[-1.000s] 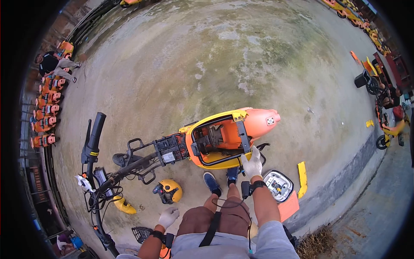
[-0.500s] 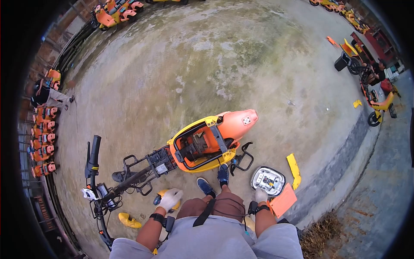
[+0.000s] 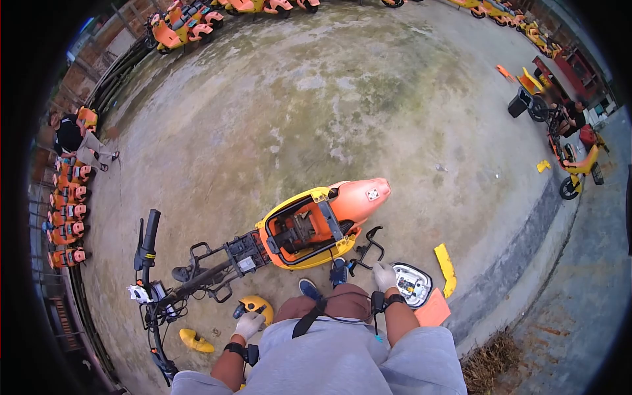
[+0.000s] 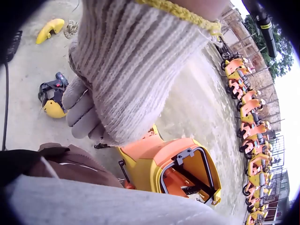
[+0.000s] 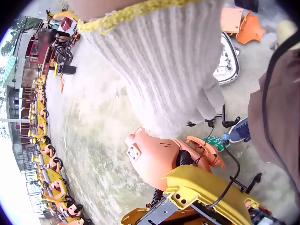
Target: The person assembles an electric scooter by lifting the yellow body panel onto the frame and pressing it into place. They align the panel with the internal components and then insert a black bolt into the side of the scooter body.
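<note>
A partly stripped orange and yellow scooter (image 3: 309, 260) stands before the person, its seat opening (image 3: 299, 227) uncovered and its handlebar (image 3: 150, 240) at the left. The gloved left hand (image 3: 249, 324) hangs with loosely bent fingers and holds nothing; in the head view it overlaps a yellow helmet-like object (image 3: 258, 306) on the ground. Beside the right thigh hangs the gloved right hand (image 3: 384, 276), fingers loosely curled with no object in them. It is near a black tubular bracket (image 3: 375, 249) at the scooter's rear and a white-rimmed shell (image 3: 424, 299) with parts inside.
Near the shell lie a yellow strip panel (image 3: 446, 270) and an orange panel (image 3: 433, 309). A small yellow cover (image 3: 196, 340) rests on the concrete at the left. Parked scooters (image 3: 69, 214) line the left side, with a seated person (image 3: 76, 141) beside them. Another dismantled scooter (image 3: 569, 151) stands far right.
The right hand has left the scooter's rear frame and come back beside the body. The left hand rose, then dropped a little. The head view has shifted, with more far scooters visible.
</note>
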Demonstrator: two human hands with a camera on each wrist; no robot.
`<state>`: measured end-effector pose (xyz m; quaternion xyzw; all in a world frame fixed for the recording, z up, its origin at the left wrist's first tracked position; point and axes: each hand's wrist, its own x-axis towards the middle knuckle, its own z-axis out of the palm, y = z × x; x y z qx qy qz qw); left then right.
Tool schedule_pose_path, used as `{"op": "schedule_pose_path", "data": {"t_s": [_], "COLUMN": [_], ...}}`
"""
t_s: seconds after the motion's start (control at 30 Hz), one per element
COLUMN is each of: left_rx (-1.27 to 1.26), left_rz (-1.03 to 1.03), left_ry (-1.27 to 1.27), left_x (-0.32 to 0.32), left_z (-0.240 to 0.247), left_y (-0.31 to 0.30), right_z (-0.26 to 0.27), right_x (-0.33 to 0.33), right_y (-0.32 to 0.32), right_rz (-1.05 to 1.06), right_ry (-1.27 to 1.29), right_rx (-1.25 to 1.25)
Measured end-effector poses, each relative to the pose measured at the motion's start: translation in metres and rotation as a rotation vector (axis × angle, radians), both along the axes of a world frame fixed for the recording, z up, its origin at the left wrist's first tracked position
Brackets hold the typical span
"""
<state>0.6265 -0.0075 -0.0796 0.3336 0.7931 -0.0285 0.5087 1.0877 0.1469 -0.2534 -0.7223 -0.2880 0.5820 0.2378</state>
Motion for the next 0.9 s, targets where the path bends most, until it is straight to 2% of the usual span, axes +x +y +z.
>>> {"op": "schedule_pose_path", "data": {"t_s": [0.1, 0.2, 0.3, 0.37, 0.4, 0.43, 0.5, 0.57, 0.67, 0.7, 0.73, 0.8, 0.83, 0.9], "left_rx": [-0.035, -0.018, 0.007, 0.013, 0.02, 0.004, 0.059, 0.108, 0.133, 0.133, 0.136, 0.11, 0.127, 0.163], "left_rz": [-0.039, 0.112, 0.089, 0.108, 0.117, 0.131, 0.016, -0.02, 0.108, 0.168, 0.231, 0.12, 0.088, 0.077], "left_ry": [0.042, -0.028, -0.057, -0.095, -0.113, -0.092, -0.045, -0.074, -0.204, -0.232, -0.258, -0.189, -0.18, -0.211], "left_x": [-0.003, 0.0, 0.001, -0.008, -0.014, -0.008, -0.003, -0.009, -0.023, -0.028, -0.033, -0.035, -0.038, -0.051], "left_z": [-0.002, -0.002, -0.006, -0.028, -0.04, -0.032, -0.021, -0.025, -0.056, -0.068, -0.073, -0.06, -0.063, -0.096], "left_y": [-0.015, -0.021, -0.019, -0.022, -0.026, -0.018, -0.005, 0.0, -0.015, -0.018, -0.021, -0.025, -0.031, -0.047], "right_z": [0.012, -0.007, -0.011, -0.025, -0.022, 0.0, -0.016, -0.008, 0.005, 0.023, 0.042, 0.064, 0.073, 0.091], "right_x": [-0.006, 0.001, 0.013, 0.023, 0.028, 0.03, 0.037, 0.043, 0.058, 0.052, 0.049, 0.041, 0.039, 0.034], "right_y": [0.006, -0.002, -0.02, -0.035, -0.042, -0.044, -0.059, -0.072, -0.092, -0.095, -0.093, -0.1, -0.103, -0.103], "right_rz": [-0.04, 0.023, 0.198, 0.11, 0.124, 0.139, 0.037, -0.009, 0.122, 0.018, -0.015, -0.066, -0.105, -0.135], "right_ry": [-0.017, -0.116, -0.494, -0.354, -0.367, -0.38, -0.355, -0.354, -0.365, -0.292, -0.21, -0.247, -0.171, -0.106], "right_rx": [-0.034, -0.011, 0.14, -0.046, -0.08, -0.114, -0.145, -0.136, 0.009, 0.015, -0.087, -0.054, -0.067, -0.109]}}
